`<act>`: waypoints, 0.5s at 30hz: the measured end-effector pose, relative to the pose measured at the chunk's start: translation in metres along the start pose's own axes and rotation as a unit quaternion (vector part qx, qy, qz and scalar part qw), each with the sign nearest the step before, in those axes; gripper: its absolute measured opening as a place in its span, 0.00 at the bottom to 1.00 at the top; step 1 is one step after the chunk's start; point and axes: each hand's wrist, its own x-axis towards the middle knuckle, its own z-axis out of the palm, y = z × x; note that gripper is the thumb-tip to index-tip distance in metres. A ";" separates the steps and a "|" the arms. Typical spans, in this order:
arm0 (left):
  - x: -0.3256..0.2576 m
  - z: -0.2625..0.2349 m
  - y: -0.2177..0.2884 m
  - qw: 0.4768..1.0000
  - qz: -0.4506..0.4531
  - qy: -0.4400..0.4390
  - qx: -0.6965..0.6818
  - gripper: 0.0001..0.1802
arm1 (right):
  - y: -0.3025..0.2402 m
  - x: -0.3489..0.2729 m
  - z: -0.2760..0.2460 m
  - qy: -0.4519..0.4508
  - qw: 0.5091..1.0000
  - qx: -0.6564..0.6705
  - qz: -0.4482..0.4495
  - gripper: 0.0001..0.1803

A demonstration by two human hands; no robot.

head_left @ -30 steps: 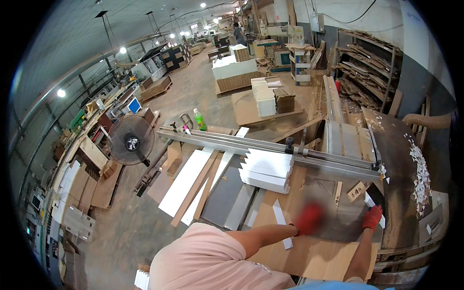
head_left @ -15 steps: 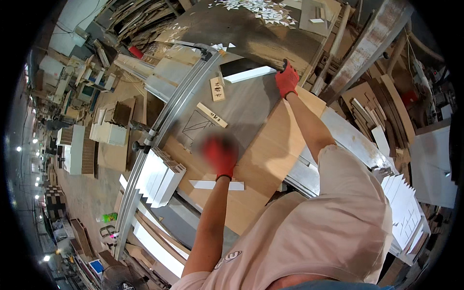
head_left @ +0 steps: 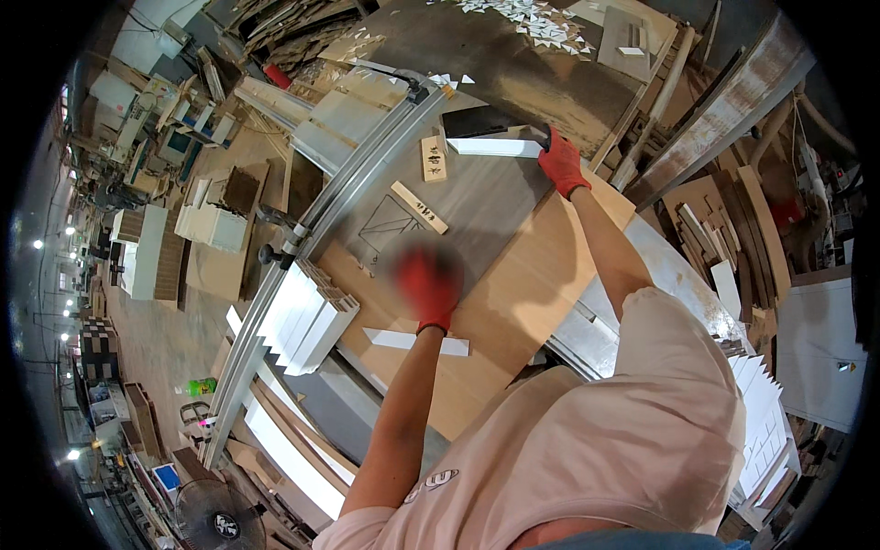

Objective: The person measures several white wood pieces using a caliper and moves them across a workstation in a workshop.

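Note:
My right hand (head_left: 564, 165), in a red glove with dark fingertips, is closed on the right end of a white strip (head_left: 495, 148) at the far side of the work board. A dark flat piece (head_left: 477, 120) lies just behind that strip. My left hand (head_left: 429, 286), also red-gloved, is over the near middle of the board; its fingers are blurred, and what they touch cannot be made out. Beyond it are two light wooden blocks with dark handwriting, one short (head_left: 434, 159) and one long (head_left: 419, 207). Another white strip (head_left: 417, 342) rests beside my left wrist.
A metal rail (head_left: 367, 156) with a clamp (head_left: 280, 234) runs along the left. Next to it stand stacked white pieces (head_left: 307, 321). Small white offcuts (head_left: 541, 26) litter the far table. At right are a slanting beam (head_left: 724, 101) and more stacked white boards (head_left: 761, 412).
The view has turned slightly, shifting the whole scene. The white strip at my right hand now lies at a slightly different angle. My left hand remains over the near part of the board.

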 end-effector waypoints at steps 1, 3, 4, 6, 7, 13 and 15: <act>0.000 0.000 0.000 1.000 0.000 -0.001 -0.004 0.36 | -0.003 0.001 -0.002 0.018 0.999 -0.006 -0.038 0.38; 0.000 0.000 0.001 1.000 0.001 -0.002 -0.009 0.36 | -0.015 0.003 -0.003 0.015 0.997 -0.026 -0.064 0.38; 0.000 -0.001 0.000 1.000 0.002 0.000 -0.006 0.36 | -0.023 0.005 -0.002 0.002 0.996 -0.018 -0.085 0.38; 0.001 -0.001 0.001 1.000 0.004 0.009 0.001 0.36 | -0.042 0.011 0.004 -0.015 0.994 -0.001 -0.108 0.37; 0.001 -0.002 0.001 1.000 0.005 0.011 0.001 0.36 | -0.050 0.013 0.008 -0.017 0.990 -0.012 -0.137 0.36; 0.000 0.000 0.002 0.997 0.025 0.079 -0.002 0.31 | -0.071 0.014 0.021 -0.111 0.967 -0.066 -0.221 0.32; -0.001 0.001 0.000 0.995 0.035 0.087 -0.022 0.30 | -0.071 -0.003 0.018 -0.095 0.959 -0.020 -0.266 0.30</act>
